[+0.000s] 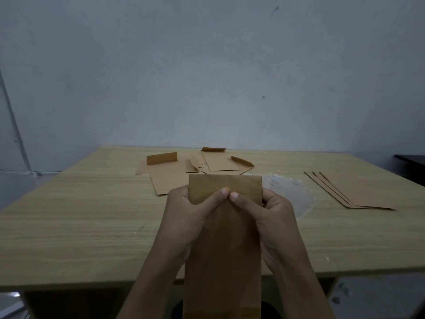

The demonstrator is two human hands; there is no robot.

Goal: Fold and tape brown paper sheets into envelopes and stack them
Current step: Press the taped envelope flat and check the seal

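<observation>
Grip: both hands are clamping the folded brown sheet [223,261]. The left hand [190,217] is wrapping its left edge and the right hand [271,217] its right edge. The thumbs [216,198] are pressing the near face, tips almost touching at the middle.
Where it is: it's being held up at 6 o'clock, over the near edge of the table [69,215].
Handling: looking light and thin, stiff enough to stand but quick to crease, probably a little slick. Best taken by the two long edges, fingers backing it from behind.
Long axis: running 6 to 12 o'clock. The far short edge is pointing at 12, and the near end is dropping out of view at the bottom.
Around it: loose flapped sheets [170,178] are lying at 12 o'clock, a fanned stack [358,192] at 2 o'clock and a white patch [289,192] at 1.
</observation>
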